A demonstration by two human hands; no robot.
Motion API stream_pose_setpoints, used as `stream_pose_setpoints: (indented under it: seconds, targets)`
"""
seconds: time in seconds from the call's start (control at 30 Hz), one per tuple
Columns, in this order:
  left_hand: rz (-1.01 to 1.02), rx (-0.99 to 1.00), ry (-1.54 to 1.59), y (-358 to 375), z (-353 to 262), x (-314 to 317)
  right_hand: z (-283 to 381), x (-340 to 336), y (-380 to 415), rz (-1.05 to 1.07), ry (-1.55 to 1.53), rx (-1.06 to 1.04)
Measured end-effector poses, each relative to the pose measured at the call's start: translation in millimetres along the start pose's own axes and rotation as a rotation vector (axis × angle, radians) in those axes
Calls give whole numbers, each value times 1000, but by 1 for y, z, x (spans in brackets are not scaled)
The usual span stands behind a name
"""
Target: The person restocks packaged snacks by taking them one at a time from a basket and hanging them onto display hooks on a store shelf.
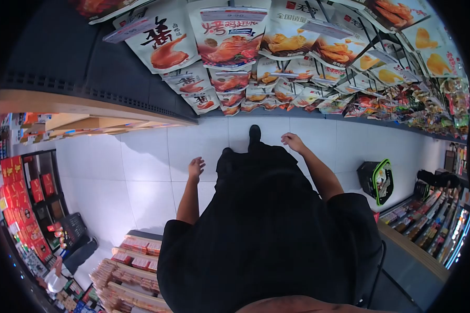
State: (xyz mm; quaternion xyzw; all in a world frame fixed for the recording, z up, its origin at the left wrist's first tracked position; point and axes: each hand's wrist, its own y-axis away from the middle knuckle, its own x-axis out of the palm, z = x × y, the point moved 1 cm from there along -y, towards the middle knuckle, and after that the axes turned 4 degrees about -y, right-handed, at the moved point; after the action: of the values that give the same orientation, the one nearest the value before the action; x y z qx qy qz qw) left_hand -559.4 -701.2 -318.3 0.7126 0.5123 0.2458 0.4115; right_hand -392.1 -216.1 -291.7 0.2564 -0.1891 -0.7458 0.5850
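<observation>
My left hand [196, 168] hangs beside my body over the tiled floor, holding nothing, with its fingers loosely bent and apart. On the other side, my right hand [292, 142] is also empty, its fingers partly stretched out. It is the nearer of the two to the rack of hanging snack packets. Among those are a white packet with a dark meat picture [164, 49], a roasted-wing packet [230, 39] and a packet with yellow chicken feet [289, 39]. Neither hand touches any packet.
A black shopping basket with a green rim [379, 180] stands on the floor [146, 161] at the right, with goods inside. A wooden-edged shelf [104, 112] juts in from the left. Behind me are stacked snack shelves [128, 268]. Another person [57, 279] is at the lower left.
</observation>
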Motion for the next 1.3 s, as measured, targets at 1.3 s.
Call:
stream_pose_setpoints:
  seconds: [1.3]
  targets:
    - [-7, -183, -62, 7, 45, -6, 6, 45, 48, 40, -87, 284]
